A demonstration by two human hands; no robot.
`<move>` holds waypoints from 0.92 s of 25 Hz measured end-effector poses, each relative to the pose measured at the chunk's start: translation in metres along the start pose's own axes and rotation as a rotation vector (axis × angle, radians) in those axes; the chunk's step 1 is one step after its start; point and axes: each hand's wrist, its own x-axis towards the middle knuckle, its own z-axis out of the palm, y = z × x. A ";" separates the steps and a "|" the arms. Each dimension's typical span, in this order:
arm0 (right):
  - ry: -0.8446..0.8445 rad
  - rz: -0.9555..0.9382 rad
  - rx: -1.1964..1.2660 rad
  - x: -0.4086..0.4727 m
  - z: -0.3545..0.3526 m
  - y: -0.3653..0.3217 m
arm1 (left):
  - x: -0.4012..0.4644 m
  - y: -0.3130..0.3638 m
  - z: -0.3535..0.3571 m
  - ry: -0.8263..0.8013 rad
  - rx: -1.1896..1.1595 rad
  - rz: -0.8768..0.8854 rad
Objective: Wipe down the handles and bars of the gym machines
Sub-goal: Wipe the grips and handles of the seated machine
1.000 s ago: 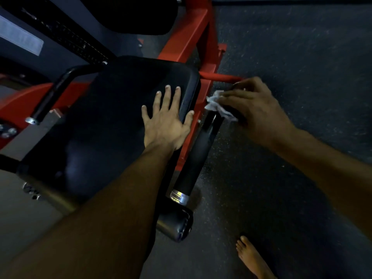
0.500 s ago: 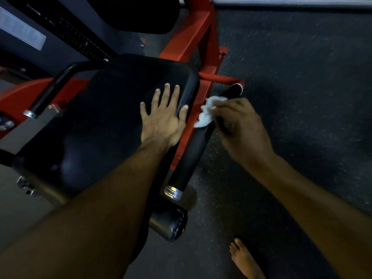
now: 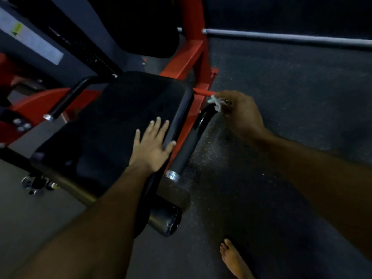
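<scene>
A black handle with a silver end cap runs along the right side of the machine's black seat pad. My right hand grips a crumpled white wipe against the handle's upper bend, where it meets the thin red bar. My left hand lies flat on the seat pad's right edge, fingers spread and straight. A second black handle sticks out on the seat's left side.
The red machine frame rises behind the seat, with a black back pad above. A grey bar crosses the dark rubber floor at upper right. A black roller pad sits below the seat. My bare foot stands at bottom.
My right hand has slid the wipe back up the handle from its middle to the top bend by the red bar. My left hand stays flat on the seat.
</scene>
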 end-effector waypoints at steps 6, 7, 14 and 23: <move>-0.060 0.060 -0.140 0.006 0.029 0.013 | -0.002 -0.002 0.008 0.080 0.087 -0.041; -0.061 0.061 -0.143 0.008 0.032 0.015 | -0.002 -0.003 0.010 0.083 0.092 -0.042; 0.006 0.004 0.106 -0.048 0.060 -0.007 | -0.002 0.002 0.010 0.063 0.110 -0.051; 0.008 0.046 -0.073 0.020 0.025 0.039 | 0.002 0.003 0.009 0.044 0.199 -0.040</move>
